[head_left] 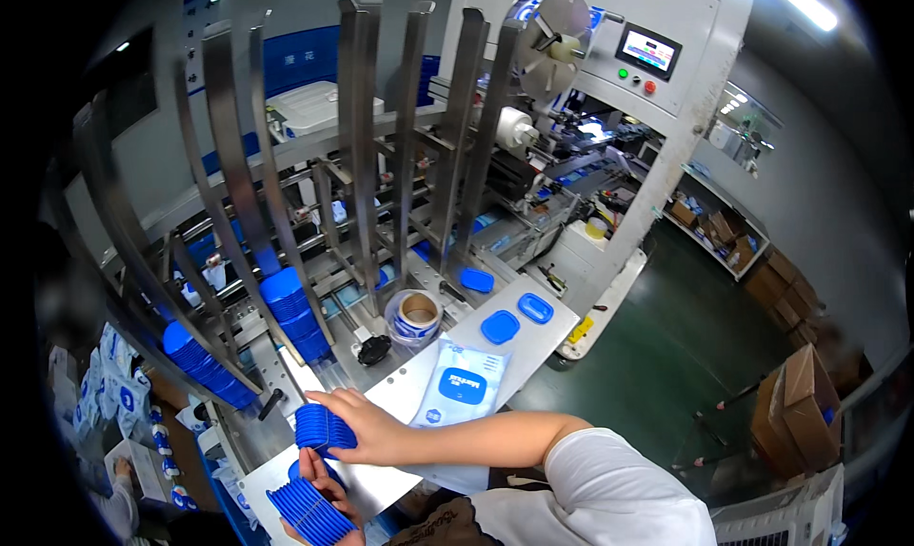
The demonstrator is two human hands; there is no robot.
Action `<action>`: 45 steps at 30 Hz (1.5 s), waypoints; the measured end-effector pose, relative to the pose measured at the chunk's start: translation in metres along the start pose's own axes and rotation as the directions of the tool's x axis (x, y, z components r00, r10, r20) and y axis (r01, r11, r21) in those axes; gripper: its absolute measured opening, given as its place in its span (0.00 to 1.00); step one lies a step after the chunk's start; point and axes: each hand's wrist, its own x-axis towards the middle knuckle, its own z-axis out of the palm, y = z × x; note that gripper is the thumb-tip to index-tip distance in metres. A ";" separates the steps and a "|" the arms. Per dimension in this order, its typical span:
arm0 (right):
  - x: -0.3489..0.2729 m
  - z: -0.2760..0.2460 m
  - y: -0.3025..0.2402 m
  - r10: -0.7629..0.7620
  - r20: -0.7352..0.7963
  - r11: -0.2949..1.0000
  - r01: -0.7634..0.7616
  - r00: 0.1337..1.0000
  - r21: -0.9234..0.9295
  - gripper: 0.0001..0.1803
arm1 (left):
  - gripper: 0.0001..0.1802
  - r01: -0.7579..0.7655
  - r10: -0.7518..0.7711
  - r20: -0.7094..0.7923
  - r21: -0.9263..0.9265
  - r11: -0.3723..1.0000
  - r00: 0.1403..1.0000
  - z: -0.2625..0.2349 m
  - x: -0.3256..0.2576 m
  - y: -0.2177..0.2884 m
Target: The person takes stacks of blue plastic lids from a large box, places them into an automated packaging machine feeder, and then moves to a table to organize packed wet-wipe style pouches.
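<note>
Bent over a stack of blue plastic lids, my right hand grips it from above at the edge of the metal worktop. Just below, my left hand is closed round a second stack of blue lids, tilted so the lid edges show as ridges. Part of another blue lid lies between the two hands. Beyond my right wrist is a pale blue wipes pack with a blue lid on it. Two loose lids rest farther along the worktop.
Tall metal guide bars rise from the machine, with lid stacks standing between them. A tape roll sits beside the worktop. Farther back are a control screen and cartons. Another person's hand shows at lower left.
</note>
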 end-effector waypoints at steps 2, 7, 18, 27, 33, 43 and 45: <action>0.010 -0.002 0.006 -0.058 0.075 0.996 0.064 0.995 -0.069 0.39 | 0.49 -0.046 0.042 0.067 0.072 0.996 0.997 0.006 -0.004 0.010; 0.102 -0.120 -0.023 -0.569 0.027 0.681 0.489 0.822 -0.546 0.35 | 0.51 -0.245 0.233 0.093 0.147 0.958 0.968 0.017 -0.014 0.029; 0.306 -0.215 -0.149 -0.805 -0.074 0.104 0.018 0.589 -0.994 0.32 | 0.46 -0.506 0.560 -0.070 0.346 0.790 0.825 0.007 -0.039 0.046; 0.248 -0.113 -0.007 -0.881 0.011 0.128 0.260 0.473 -0.957 0.03 | 0.40 -0.380 0.389 0.070 0.423 0.822 0.919 -0.008 -0.062 0.063; 0.188 -0.078 0.057 -0.602 0.318 0.082 0.454 0.732 -0.887 0.12 | 0.39 -0.314 0.307 0.079 0.376 0.872 0.948 0.003 -0.055 0.059; 0.148 -0.063 0.056 -0.466 0.314 0.492 0.537 0.827 -0.685 0.17 | 0.47 -0.367 0.398 -0.057 0.281 0.887 0.916 -0.008 -0.047 0.055; 0.147 -0.054 0.069 -0.318 0.230 0.638 0.387 0.920 -0.666 0.16 | 0.44 -0.364 0.426 -0.091 0.379 0.851 0.900 0.001 -0.047 0.050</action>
